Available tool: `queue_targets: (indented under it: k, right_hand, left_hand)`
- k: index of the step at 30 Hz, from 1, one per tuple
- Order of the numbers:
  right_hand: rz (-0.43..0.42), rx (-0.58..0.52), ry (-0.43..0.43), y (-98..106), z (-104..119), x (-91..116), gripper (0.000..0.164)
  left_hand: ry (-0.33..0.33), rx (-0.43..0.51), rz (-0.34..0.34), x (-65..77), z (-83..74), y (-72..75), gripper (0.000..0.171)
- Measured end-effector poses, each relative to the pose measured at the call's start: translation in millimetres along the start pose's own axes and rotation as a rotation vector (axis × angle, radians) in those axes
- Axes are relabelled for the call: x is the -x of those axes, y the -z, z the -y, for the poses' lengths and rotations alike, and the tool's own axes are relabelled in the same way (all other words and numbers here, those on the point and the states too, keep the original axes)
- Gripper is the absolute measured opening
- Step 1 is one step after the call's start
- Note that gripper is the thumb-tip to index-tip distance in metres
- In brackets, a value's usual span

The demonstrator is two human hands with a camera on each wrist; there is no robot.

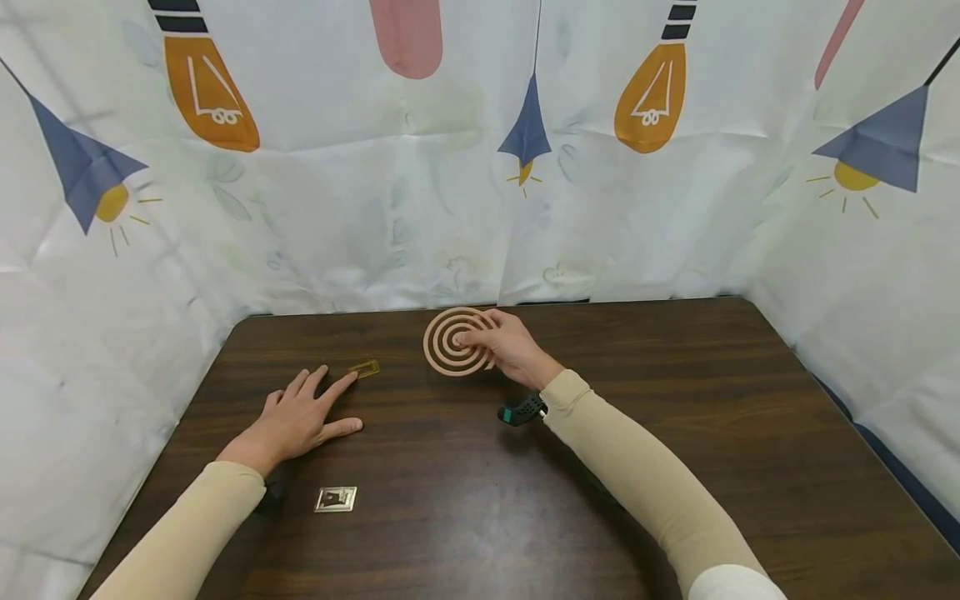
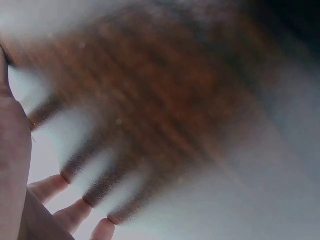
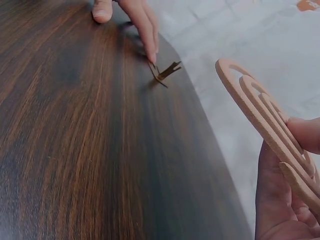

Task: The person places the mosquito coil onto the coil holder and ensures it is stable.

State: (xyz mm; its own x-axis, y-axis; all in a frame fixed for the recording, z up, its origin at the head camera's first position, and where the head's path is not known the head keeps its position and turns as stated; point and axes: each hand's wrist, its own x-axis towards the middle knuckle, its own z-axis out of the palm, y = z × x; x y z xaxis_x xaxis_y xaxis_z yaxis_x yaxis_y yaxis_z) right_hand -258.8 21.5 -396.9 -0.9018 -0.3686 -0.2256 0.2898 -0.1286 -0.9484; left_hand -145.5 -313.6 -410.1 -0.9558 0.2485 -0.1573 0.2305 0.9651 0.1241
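Observation:
A tan spiral mosquito coil (image 1: 432, 350) is pinched between the thumb and fingers of my right hand (image 1: 513, 346), held up over the far middle of the table. In the right wrist view the coil (image 3: 250, 107) appears tilted, nearly edge-on. My left hand (image 1: 296, 421) rests on the table with its fingers spread and straight. Its index fingertip touches a small gold metal coil stand (image 1: 365, 368). Seen from the right wrist, one prong of that stand (image 3: 170, 71) sticks up from its base. The left wrist view shows only blurred table and fingertips (image 2: 75, 215).
A small silvery rectangular piece with a dark centre (image 1: 335, 499) lies on the dark wooden table (image 1: 480, 467), near the left wrist. A white curtain (image 1: 337, 208) printed with lamps and bulbs hangs behind the table's far edge and at both sides.

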Motion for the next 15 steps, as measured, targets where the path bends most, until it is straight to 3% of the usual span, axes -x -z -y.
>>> queue_targets:
  k: [15]
  right_hand:
    - [0.031, 0.024, -0.010, -15, -6, -6, 0.035]
  left_hand:
    - [0.006, -0.009, 0.002, -2.2, 1.0, -1.6, 0.085]
